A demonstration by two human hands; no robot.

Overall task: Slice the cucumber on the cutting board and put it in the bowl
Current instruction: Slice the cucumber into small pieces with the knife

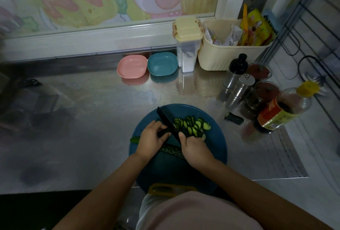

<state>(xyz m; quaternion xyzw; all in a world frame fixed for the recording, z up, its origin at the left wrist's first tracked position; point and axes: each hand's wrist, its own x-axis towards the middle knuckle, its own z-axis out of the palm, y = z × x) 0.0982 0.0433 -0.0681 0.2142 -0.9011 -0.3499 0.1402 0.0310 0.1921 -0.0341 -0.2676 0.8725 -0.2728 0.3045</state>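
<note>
Head view, nearest first: the right hand (195, 149) is closed around the handle of the black knife (168, 122). Just beside it, the left hand (152, 137) holds the short cucumber piece (162, 133) under curled fingers on the blue cutting board (217, 147). The blade stands very close to the left fingertips, so I judge that one slip on such a short piece could cut them. Just beyond the right hand lies the heap of slices (195, 124); a sideways push could send some off the board. Well beyond both hands stand the pink bowl (132, 66) and the blue bowl (162, 64), and slices may fall during that carry.
</note>
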